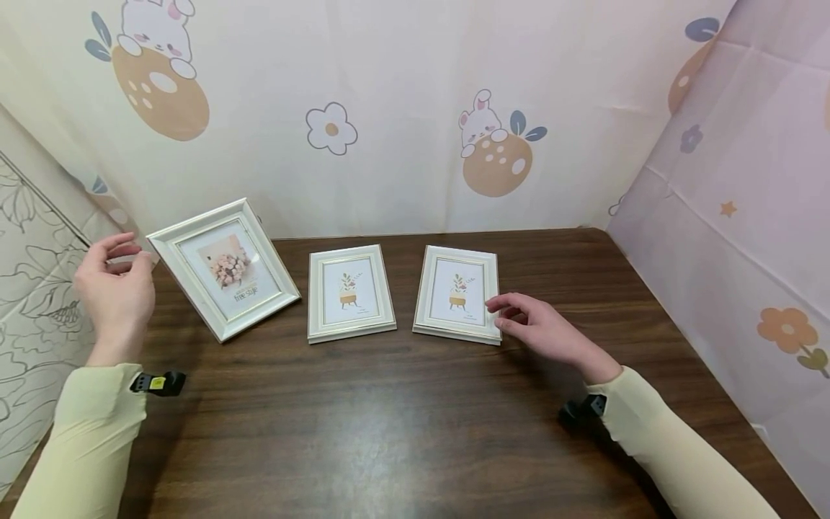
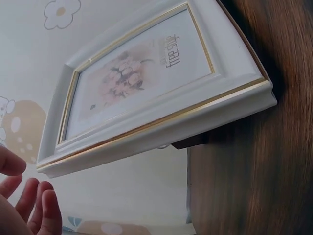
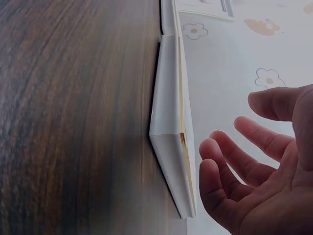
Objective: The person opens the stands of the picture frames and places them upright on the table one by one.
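A large white picture frame (image 1: 194, 288) with a floral print stands leaning back at the left, with a dark support (image 2: 190, 141) behind it. My left hand (image 1: 119, 288) is beside its upper left corner, fingers loosely bent. In the left wrist view a gap shows between those fingers and the frame. Two smaller white frames lie face up: a middle one (image 1: 318, 299) and a right one (image 1: 424, 295), both with a potted plant print. Over the right frame's near right edge hovers my right hand (image 1: 538, 324), fingers loosely curved around nothing.
All three frames are on a dark wood table (image 1: 363, 418). A patterned cloth (image 1: 395, 187) hangs behind the table's back edge, and another (image 1: 746, 252) borders the right side. At the left is a sheet with line-drawn flowers (image 1: 32, 303).
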`<act>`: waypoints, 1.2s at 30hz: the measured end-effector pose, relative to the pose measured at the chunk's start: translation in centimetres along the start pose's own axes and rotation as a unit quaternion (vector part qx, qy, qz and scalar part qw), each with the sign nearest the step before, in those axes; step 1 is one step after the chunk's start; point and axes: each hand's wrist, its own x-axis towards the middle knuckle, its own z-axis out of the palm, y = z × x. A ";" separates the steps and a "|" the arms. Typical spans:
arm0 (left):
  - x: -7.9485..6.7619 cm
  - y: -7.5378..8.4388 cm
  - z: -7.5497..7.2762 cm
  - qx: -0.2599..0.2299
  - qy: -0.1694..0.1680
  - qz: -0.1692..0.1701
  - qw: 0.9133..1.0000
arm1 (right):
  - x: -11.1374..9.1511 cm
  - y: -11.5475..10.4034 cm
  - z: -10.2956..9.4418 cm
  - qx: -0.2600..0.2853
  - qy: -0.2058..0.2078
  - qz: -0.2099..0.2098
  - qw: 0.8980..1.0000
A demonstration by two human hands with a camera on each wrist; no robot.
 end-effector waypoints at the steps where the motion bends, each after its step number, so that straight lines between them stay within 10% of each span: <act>1: -0.1 0.1 0.0 -0.004 0.002 0.005 1.000 | 0.0 0.0 0.0 0.000 -0.001 -0.001 1.000; 12: -2.1 1.2 1.7 0.024 -0.060 0.090 0.994 | -0.1 -0.8 0.5 0.013 -0.015 -0.025 0.999; 22: -3.5 1.5 4.0 0.097 -0.179 0.119 0.972 | -0.4 -1.1 0.8 0.000 -0.019 -0.036 0.999; 36: -5.8 2.2 8.5 0.073 -0.283 0.157 0.944 | -0.5 -1.3 1.3 -0.014 -0.031 -0.043 0.998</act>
